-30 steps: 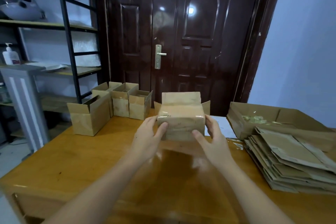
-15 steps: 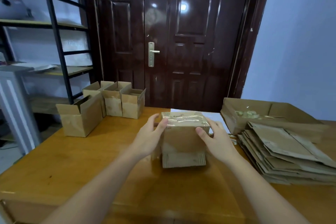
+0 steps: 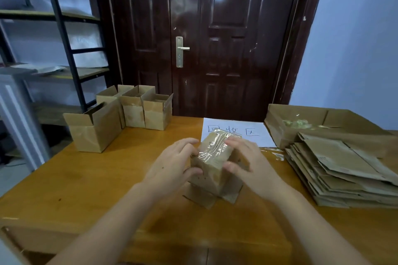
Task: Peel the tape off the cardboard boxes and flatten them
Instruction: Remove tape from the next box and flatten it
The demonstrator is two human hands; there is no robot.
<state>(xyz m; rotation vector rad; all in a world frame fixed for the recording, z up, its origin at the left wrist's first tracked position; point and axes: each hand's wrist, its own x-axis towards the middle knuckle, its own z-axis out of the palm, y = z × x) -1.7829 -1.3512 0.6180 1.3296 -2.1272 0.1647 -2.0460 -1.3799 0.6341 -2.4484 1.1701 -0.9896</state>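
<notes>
Both hands, left [image 3: 172, 164] and right [image 3: 247, 162], fingers curled gripping taped box [image 3: 212, 161] standing on desk [image 3: 86, 178].

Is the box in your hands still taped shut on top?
Yes, taped shut. Shiny clear tape covers the upper face of the box, held between the left hand and right hand; its bottom flaps splay on the table.
</notes>
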